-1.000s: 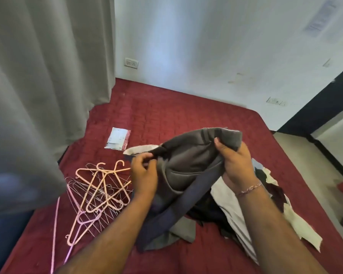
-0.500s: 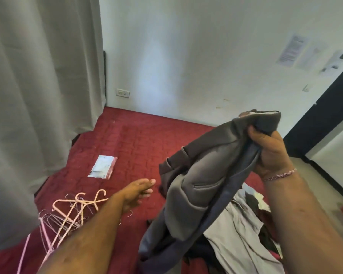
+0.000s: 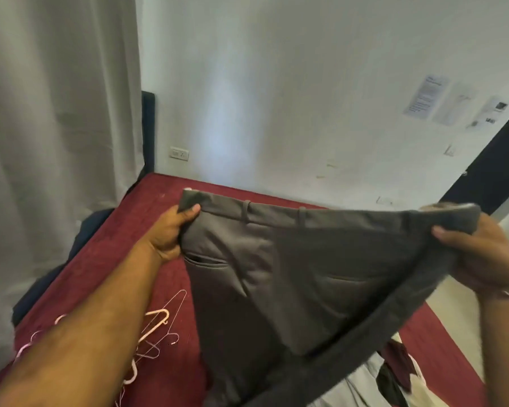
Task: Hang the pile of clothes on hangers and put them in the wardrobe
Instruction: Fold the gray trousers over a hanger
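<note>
Left hand (image 3: pixel 171 233) grips one end of the grey trousers' (image 3: pixel 276 277) waistband, right hand (image 3: pixel 479 254) grips the other end, both pinching fabric with thumbs on top. Trousers stretched wide, held up above the red bed (image 3: pixel 165 268). Pink hangers (image 3: pixel 153 333) lie on bed under left forearm. Clothes pile (image 3: pixel 394 374) lower right, on bed.

Bed (image 3: pixel 159 259) covered in dark red quilted spread, set against the white wall. Lying on it at left: tangle of pink hangers (image 3: pixel 156 321). At lower right: pile of clothes (image 3: pixel 394 374), grey, maroon, cream.
</note>
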{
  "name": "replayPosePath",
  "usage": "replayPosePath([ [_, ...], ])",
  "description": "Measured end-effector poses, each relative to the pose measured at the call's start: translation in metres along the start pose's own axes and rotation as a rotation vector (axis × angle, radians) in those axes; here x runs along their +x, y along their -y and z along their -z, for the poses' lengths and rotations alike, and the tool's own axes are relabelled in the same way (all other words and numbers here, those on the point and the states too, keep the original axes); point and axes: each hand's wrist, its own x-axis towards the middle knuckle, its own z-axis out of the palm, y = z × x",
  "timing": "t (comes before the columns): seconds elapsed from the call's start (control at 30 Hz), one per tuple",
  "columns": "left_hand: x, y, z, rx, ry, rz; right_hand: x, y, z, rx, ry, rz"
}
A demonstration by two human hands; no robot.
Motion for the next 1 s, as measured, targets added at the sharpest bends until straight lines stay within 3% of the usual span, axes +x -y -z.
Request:
replayPosePath([
  [0.07, 0.009, -0.041, -0.011, 0.071, 0.076, -0.072, 0.005, -0.004, 0.013, -0.008, -0.034, -0.055],
  [0.17, 0.026, -0.097, -0.042, 0.146, 0.128, -0.179, 0.033, -0.013, 0.021, 0.009, -0.233, -0.095],
  [0.33, 0.035, -0.152, -0.083, 0.335, 0.199, -0.222, 0.068, -0.005, 0.016, -0.217, -0.369, -0.11],
  [0.43, 0.034, -0.162, -0.088, 0.338, 0.168, -0.268, 0.066, 0.002, 0.011, 0.152, -0.271, -0.158],
  [0.5, 0.034, -0.165, -0.083, 0.301, 0.18, -0.307, 0.06, 0.004, 0.013, 0.368, -0.094, -0.149],
  [0.57, 0.032, -0.165, -0.078, 0.223, 0.209, -0.333, 0.052, 0.009, 0.018, 0.405, 0.134, -0.098],
  [0.67, 0.029, -0.162, -0.069, 0.059, 0.25, -0.273, 0.051, 0.01, 0.026, 0.316, 0.238, -0.076],
  [0.77, 0.03, -0.158, -0.065, 0.1, 0.29, -0.261, 0.059, 0.006, 0.022, 0.209, 0.045, -0.023],
  [0.83, 0.035, -0.157, -0.063, 0.192, 0.225, -0.275, 0.065, 0.003, 0.023, 0.147, -0.051, -0.092],
  [1.0, 0.041, -0.157, -0.062, 0.494, 0.062, -0.269, 0.08, -0.001, 0.028, -0.511, -0.147, -0.136],
])
